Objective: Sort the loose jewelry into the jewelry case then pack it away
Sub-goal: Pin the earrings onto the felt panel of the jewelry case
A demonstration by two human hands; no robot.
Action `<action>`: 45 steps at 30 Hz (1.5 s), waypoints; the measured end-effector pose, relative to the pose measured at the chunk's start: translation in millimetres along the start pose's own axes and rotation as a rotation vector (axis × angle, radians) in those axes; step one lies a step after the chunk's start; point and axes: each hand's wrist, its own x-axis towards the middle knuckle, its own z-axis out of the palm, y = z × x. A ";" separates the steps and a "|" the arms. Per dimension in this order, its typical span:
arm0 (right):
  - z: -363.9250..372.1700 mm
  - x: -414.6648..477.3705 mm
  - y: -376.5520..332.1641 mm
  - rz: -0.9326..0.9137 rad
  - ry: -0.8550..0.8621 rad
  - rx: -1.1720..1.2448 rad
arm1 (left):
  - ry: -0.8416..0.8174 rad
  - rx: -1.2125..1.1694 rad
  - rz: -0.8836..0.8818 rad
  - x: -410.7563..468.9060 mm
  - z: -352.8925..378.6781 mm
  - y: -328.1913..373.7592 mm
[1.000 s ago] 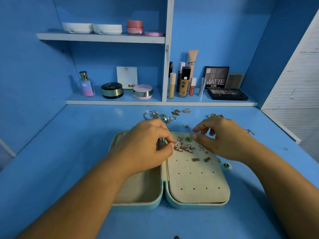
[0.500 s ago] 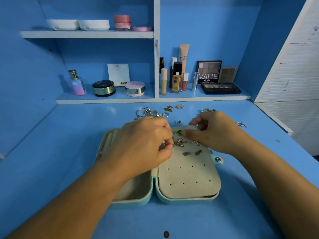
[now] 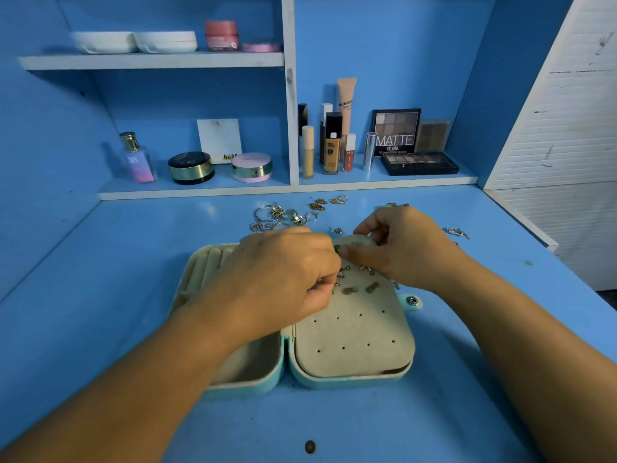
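A mint jewelry case (image 3: 350,380) lies open on the blue desk. Its right half carries a beige earring panel (image 3: 354,332) with rows of holes; several small earrings (image 3: 360,289) sit in the upper rows. My left hand (image 3: 283,279) is curled over the case's hinge and pinches a small earring against the panel. My right hand (image 3: 407,248) grips the panel's top edge, thumb beside a green stud (image 3: 337,249). Loose jewelry (image 3: 290,215), rings and hoops, lies on the desk behind the case.
More loose pieces lie at the far right of the desk (image 3: 455,232). A low shelf (image 3: 287,192) behind holds a perfume bottle (image 3: 138,158), compacts, foundation tubes and eyeshadow palettes (image 3: 419,162). A white slatted panel (image 3: 574,135) stands at right.
My left hand has shifted slightly right and down along the panel with the earring. My right hand has moved from the panel's surface to its top edge.
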 end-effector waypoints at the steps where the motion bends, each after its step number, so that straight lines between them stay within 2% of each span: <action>1: -0.1 -0.2 0.1 -0.001 -0.003 -0.008 | -0.011 0.000 0.011 0.1 -0.4 -1.5; 7: -1.1 1.7 1.8 0.014 -0.007 0.046 | -0.096 -0.115 -0.034 -6.6 -6.5 -10.9; 13: -2.0 0.8 0.7 0.018 0.022 0.167 | -0.028 -0.178 -0.195 -9.1 -3.6 -10.4; 17: -3.1 0.7 -1.7 0.020 0.033 0.259 | -0.095 -0.196 -0.324 -8.0 -5.8 -7.2; 22: -4.5 -2.3 -5.0 0.035 0.007 0.337 | -0.138 -0.257 -0.391 -5.9 -5.3 -9.6; 27: -7.6 -2.0 -6.9 0.077 -0.062 0.671 | -0.124 -0.375 -0.347 -4.0 -7.5 -13.0; 30: -7.8 -3.6 -11.0 0.013 -0.108 0.959 | -0.071 -0.454 -0.281 -4.3 -10.1 -20.4; 33: -6.7 -4.4 -12.1 -0.048 -0.154 1.134 | -0.051 -0.409 -0.254 -5.4 -12.6 -28.9; 39: 0.4 -3.1 -7.8 -0.110 -0.308 1.257 | 0.010 -0.315 -0.159 -7.7 -17.2 -36.9; 43: 0.8 -3.9 -7.9 -0.131 -0.374 1.264 | 0.026 -0.302 -0.176 -7.4 -20.2 -38.3; 45: -2.7 -3.4 -7.7 -0.166 -0.349 1.202 | 0.018 -0.323 -0.192 -7.6 -20.7 -38.3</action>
